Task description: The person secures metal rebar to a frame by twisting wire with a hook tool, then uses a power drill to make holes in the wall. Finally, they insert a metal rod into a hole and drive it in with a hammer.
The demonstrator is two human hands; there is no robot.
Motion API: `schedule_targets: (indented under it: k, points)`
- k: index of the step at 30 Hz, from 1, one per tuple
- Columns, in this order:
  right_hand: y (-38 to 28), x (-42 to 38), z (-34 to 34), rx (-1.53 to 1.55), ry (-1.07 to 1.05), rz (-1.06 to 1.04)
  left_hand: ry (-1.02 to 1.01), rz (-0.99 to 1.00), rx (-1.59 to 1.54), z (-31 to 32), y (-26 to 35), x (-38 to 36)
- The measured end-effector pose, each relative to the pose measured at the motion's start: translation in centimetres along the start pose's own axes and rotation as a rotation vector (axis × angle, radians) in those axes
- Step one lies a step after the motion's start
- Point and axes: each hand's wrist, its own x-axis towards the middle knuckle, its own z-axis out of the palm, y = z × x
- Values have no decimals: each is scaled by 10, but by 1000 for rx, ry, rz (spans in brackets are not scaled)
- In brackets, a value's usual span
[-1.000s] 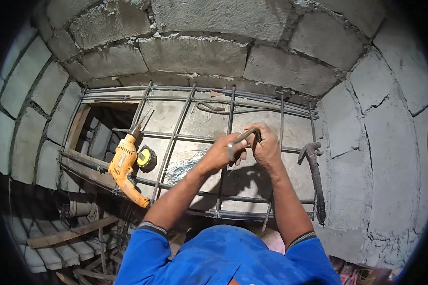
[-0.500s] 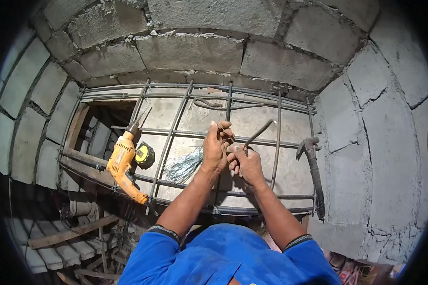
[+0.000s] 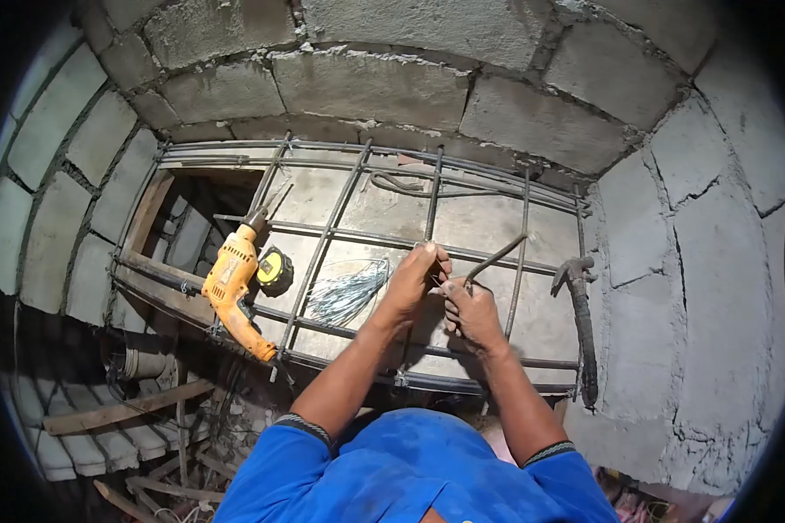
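My left hand is closed in a pinch at a crossing in the rebar grid, on what looks like a thin tie wire, mostly hidden by the fingers. Close beside it, my right hand is wrapped round a bent steel rod, whose angled end points up and to the right. The fingertips of both hands nearly meet. Left of my left hand, a bundle of silvery tie wires lies on the board under the bars.
A yellow drill and a tape measure lie at the left beside a framed opening. A hammer rests along the right edge. Block walls enclose the back and sides. Loose timber lies below left.
The view has shifted a little, so the scene sits slightly further right. Both hands are lower against the grid, by the middle bar. The bent rod leans further over to the right.
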Motion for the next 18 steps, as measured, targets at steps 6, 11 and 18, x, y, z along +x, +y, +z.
schedule_targets:
  k: [6,11,18]
  points:
    - [-3,2,-26,582,-333,233,-267,-74,89,-15,36,-13]
    - [3,1,-9,528,-172,195,-104,2,230,-14,27,-2]
    - [-7,-5,2,204,28,94,34,19,255,-10,16,-1]
